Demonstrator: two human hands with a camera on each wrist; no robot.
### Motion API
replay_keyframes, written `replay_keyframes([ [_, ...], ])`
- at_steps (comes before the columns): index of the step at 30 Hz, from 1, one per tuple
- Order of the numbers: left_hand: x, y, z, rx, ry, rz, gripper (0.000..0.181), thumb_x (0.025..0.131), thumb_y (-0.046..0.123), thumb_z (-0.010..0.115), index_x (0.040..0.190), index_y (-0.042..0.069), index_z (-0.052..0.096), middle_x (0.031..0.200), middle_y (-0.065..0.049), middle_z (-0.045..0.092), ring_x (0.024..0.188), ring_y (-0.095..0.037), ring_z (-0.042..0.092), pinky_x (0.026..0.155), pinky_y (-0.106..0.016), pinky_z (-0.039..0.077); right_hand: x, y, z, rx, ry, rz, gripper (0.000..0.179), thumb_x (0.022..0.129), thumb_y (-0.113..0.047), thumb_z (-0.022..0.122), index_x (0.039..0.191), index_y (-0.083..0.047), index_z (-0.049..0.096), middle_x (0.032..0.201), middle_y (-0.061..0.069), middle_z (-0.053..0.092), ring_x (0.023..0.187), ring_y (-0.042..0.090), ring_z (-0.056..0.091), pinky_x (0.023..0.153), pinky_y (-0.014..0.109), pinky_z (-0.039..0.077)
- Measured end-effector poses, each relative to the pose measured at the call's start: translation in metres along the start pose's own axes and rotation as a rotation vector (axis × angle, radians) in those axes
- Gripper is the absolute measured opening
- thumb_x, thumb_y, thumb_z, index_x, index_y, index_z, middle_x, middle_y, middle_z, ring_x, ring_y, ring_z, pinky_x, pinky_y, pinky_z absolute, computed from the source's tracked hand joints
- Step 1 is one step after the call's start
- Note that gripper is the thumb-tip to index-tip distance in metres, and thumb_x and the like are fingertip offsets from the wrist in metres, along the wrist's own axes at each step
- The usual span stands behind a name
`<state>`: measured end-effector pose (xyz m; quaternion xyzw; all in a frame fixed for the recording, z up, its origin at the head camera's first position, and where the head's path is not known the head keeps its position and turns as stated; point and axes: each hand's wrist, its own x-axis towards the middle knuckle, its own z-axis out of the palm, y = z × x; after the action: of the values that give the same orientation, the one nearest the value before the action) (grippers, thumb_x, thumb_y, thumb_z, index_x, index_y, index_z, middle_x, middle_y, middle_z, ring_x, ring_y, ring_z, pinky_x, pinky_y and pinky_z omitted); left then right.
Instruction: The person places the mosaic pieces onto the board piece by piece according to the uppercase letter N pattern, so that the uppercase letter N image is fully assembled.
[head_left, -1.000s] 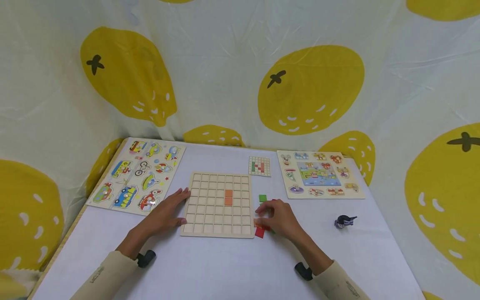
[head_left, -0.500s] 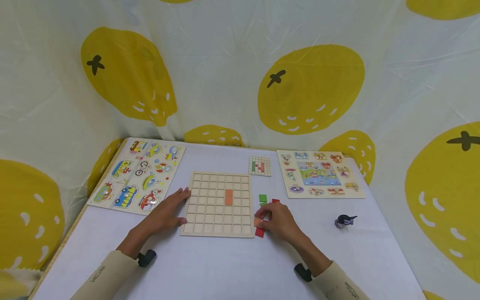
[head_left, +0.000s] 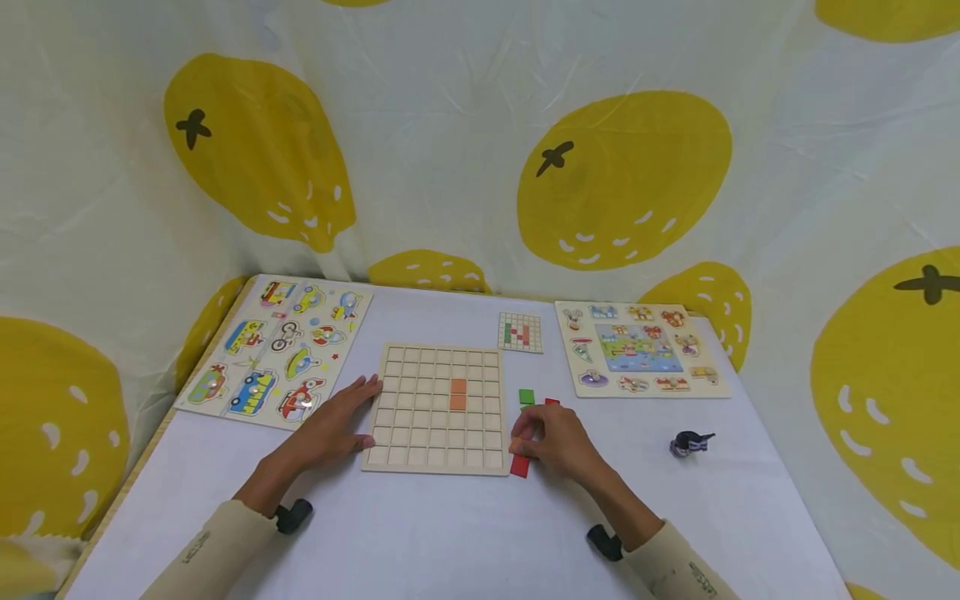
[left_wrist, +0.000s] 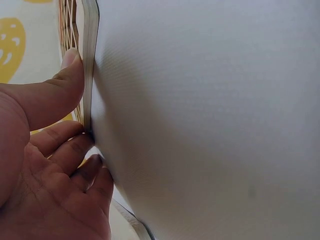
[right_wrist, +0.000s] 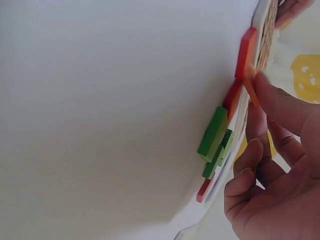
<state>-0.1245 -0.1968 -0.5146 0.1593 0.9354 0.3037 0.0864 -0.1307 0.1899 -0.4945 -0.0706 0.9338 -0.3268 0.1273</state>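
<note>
A wooden grid board [head_left: 420, 468] lies flat on the white table, with two orange tiles [head_left: 458, 395] in neighbouring squares. My left hand [head_left: 333, 423] rests at the board's left edge, thumb and fingers spread along it. In the left wrist view the thumb [left_wrist: 70, 82] touches the rim. To the right of the board, my right hand [head_left: 558, 440] pinches an orange square tile [right_wrist: 251, 91] between thumb and fingers. Red tiles [right_wrist: 246, 52] and green tiles [right_wrist: 214, 134] lie close under that hand, partly hidden by it in the head view.
Behind the board lies a small pattern card [head_left: 519, 332] with green and red squares. A vehicle puzzle board [head_left: 273, 354] stands at the left, another picture puzzle [head_left: 641, 348] at the back right. A small dark figurine [head_left: 688, 443] sits farther right. Fruit-printed cloth [head_left: 435, 167] hangs behind the table.
My right hand has closed its thumb and fingers on an orange tile beside the board and tipped it up. The left hand has stayed at the board's edge.
</note>
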Motion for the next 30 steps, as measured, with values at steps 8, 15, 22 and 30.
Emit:
replay_keyframes([
  [8, 0.000, 0.000, 0.000, -0.003, -0.001, -0.002, 0.096, 0.083, 0.008, 0.089, 0.165, 0.007, 0.037, 0.174, -0.015, 0.032, 0.163, -0.044, 0.024, 0.128, -0.067, 0.027, 0.001, -0.006, -0.003, 0.062, 0.012, -0.010, 0.014, 0.087, -0.020, 0.089, 0.091, -0.025, 0.077, 0.080, -0.004, 0.063, 0.081, 0.016, 0.056, 0.060, 0.026, 0.047],
  [15, 0.000, 0.002, -0.001, 0.006, -0.001, -0.004, 0.095, 0.084, 0.010, 0.088, 0.165, 0.008, 0.038, 0.174, -0.015, 0.032, 0.162, -0.044, 0.025, 0.128, -0.067, 0.028, 0.007, -0.017, 0.002, 0.132, 0.038, -0.019, 0.015, 0.088, -0.017, 0.088, 0.092, -0.025, 0.076, 0.083, -0.006, 0.069, 0.077, 0.016, 0.060, 0.056, 0.025, 0.050],
  [22, 0.000, 0.004, -0.003, 0.003, 0.005, -0.003, 0.094, 0.084, 0.009, 0.088, 0.164, 0.007, 0.039, 0.174, -0.015, 0.033, 0.162, -0.044, 0.025, 0.127, -0.067, 0.028, 0.017, -0.032, 0.009, 0.151, 0.061, -0.058, 0.013, 0.087, -0.020, 0.089, 0.091, -0.024, 0.077, 0.080, -0.008, 0.071, 0.082, 0.015, 0.062, 0.065, 0.026, 0.051],
  [30, 0.001, 0.004, 0.000, 0.005, -0.004, -0.015, 0.095, 0.084, 0.010, 0.089, 0.165, 0.008, 0.038, 0.174, -0.015, 0.032, 0.163, -0.044, 0.025, 0.128, -0.066, 0.028, 0.030, -0.043, 0.024, 0.122, 0.047, -0.072, 0.011, 0.089, -0.023, 0.088, 0.090, -0.026, 0.077, 0.078, -0.009, 0.070, 0.083, 0.014, 0.062, 0.073, 0.030, 0.051],
])
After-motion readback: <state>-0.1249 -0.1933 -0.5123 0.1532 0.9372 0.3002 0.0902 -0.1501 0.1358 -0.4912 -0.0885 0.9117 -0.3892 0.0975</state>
